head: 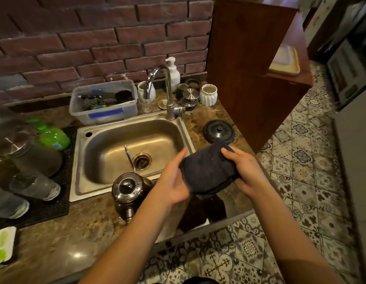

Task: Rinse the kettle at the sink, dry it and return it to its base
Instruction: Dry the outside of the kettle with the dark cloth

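Sink (108, 144) of stainless steel is seen centrally; the shiny round metal kettle (127, 188) is stood upright at its near rim, just left of the nearer left hand (173, 181); a dark folded cloth (208, 171) is gripped by it and the right hand (245, 173).

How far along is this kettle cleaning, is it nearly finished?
Rinsing looks finished: the kettle stands on the counter by the sink's front edge, and no water runs from the tap. In hand: the left hand and right hand both grip a dark cloth, apart from the kettle. Left: wiping it dry, then setting it on the round black base right of the sink.
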Tool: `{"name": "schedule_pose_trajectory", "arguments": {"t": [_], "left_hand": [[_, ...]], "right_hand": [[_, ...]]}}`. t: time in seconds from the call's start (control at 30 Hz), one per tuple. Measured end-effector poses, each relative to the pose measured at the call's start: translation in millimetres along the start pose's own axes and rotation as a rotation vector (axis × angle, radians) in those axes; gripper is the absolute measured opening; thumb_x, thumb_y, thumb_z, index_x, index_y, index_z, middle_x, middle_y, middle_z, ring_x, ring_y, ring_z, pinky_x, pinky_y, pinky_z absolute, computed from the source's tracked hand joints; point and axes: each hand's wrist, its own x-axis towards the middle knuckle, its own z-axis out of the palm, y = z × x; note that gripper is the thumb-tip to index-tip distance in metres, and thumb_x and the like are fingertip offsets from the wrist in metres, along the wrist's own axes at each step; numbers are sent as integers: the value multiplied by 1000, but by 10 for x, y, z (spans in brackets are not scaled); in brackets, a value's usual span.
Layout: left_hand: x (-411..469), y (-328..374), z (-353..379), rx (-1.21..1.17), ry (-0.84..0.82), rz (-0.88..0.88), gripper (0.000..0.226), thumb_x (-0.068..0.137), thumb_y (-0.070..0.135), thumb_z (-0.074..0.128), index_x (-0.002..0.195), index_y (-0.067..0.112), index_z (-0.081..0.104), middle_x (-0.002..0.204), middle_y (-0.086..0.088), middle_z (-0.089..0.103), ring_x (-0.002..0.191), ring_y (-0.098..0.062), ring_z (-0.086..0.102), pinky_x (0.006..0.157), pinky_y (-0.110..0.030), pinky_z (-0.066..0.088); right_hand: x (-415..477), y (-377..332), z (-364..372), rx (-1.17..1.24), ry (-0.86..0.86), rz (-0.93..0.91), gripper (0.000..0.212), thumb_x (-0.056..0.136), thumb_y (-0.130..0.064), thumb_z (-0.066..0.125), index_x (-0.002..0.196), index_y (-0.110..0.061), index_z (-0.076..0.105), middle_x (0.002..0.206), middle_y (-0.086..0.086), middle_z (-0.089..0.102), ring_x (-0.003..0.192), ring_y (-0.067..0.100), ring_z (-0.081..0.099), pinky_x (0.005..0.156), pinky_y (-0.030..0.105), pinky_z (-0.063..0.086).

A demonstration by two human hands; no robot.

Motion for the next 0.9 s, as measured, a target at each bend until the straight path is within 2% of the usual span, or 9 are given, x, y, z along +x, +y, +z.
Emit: {"name": "schedule_pose_trajectory", "arguments": {"t": [0.1, 0.23, 0.33, 0.4, 0.5, 0.63, 0.77, 0.83, 0.9], "left_hand": [[357, -123, 130, 69, 119, 7, 43, 103, 21, 51, 140, 0, 57, 138, -22, 62, 123, -34, 62, 102, -45, 50], [798, -184, 210, 176, 268, -22, 42, 99, 6, 50, 140, -2, 55, 141, -25, 59, 132, -41, 54, 115, -51, 38], [1099, -141, 188, 264, 345, -3, 47, 93, -9, 49, 138, 3, 56, 135, -25, 63, 125, -41, 60, 106, -54, 47], [1285, -136, 162, 318, 393, 51, 59, 84, -21, 45, 136, 6, 56, 132, -23, 66, 117, -40, 64, 87, -51, 57], [1492, -224, 52, 376, 446, 112, 70, 77, -28, 42, 134, 12, 53, 126, -16, 67, 111, -40, 65, 77, -49, 59], [1558, -498, -112, 453, 469, 50, 71, 82, -25, 43, 134, 23, 49, 110, -3, 65, 92, -25, 63, 47, -29, 55], [1598, -707, -279, 501, 517, 61, 66, 85, -25, 50, 122, 29, 47, 108, 5, 61, 91, -18, 61, 52, -33, 59], [1591, -785, -326, 519, 540, 70, 65, 85, -23, 56, 121, 30, 45, 107, 5, 61, 96, -20, 63, 58, -37, 62], [1568, -855, -345, 548, 563, 69, 68, 84, -22, 61, 124, 31, 42, 109, 2, 63, 106, -27, 64, 64, -39, 63]], "right_hand": [[304, 11, -245, -53, 34, 88, 17, 97, -12, 65, 110, -8, 76, 106, 15, 80, 91, 26, 79, 66, 31, 62], [703, 41, -447, -126, 138, 211, 11, 95, -11, 68, 103, -8, 74, 94, 12, 81, 77, 23, 79, 61, 30, 60], [953, 30, -542, -183, 120, 282, 10, 97, -9, 64, 94, -12, 73, 80, 6, 80, 61, 16, 77, 50, 26, 57], [1072, 33, -628, -223, 101, 308, 18, 98, -7, 60, 92, -16, 75, 79, 2, 81, 67, 16, 77, 52, 27, 57], [1150, 158, -822, -296, 99, 353, 25, 99, 0, 57, 105, -15, 76, 93, 5, 81, 89, 21, 74, 64, 31, 60], [1135, 420, -1110, -437, 102, 434, 27, 96, 6, 60, 119, -3, 71, 114, 20, 75, 105, 33, 72, 74, 39, 62], [1117, 602, -1318, -497, 117, 454, 21, 92, 9, 65, 110, 0, 70, 115, 25, 75, 105, 39, 73, 76, 43, 63], [1123, 653, -1396, -565, 134, 443, 20, 90, 7, 70, 108, -1, 70, 114, 23, 75, 99, 35, 74, 71, 40, 65], [1133, 688, -1455, -673, 153, 415, 25, 87, 1, 76, 110, -4, 68, 112, 19, 74, 100, 33, 73, 77, 46, 65]]}}
